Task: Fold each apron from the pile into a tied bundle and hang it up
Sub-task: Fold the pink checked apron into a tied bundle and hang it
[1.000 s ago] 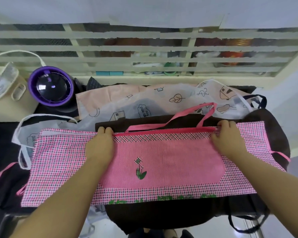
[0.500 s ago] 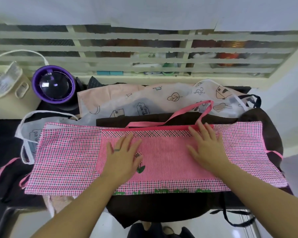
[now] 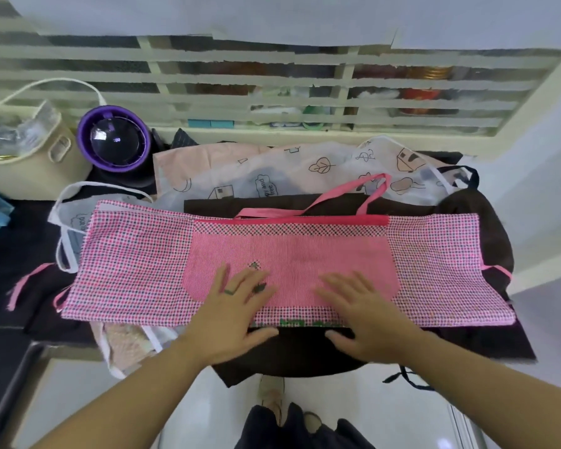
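The pink checked apron point(image 3: 133, 270) lies folded into a long flat band across the middle of the frame, on top of a dark brown apron point(image 3: 305, 354). Its centre carries a plain pink pocket panel point(image 3: 305, 251) with a small embroidered flower, and a darker pink hem runs along the upper edge. The pink neck strap point(image 3: 347, 197) loops out above that edge, and thin pink ties trail off both ends. The left hand point(image 3: 230, 315) and right hand point(image 3: 366, 319) lie flat side by side on the band's lower centre, fingers straight and spread, thumbs over the lower edge. Behind, at upper centre, lies a white printed apron point(image 3: 272, 176).
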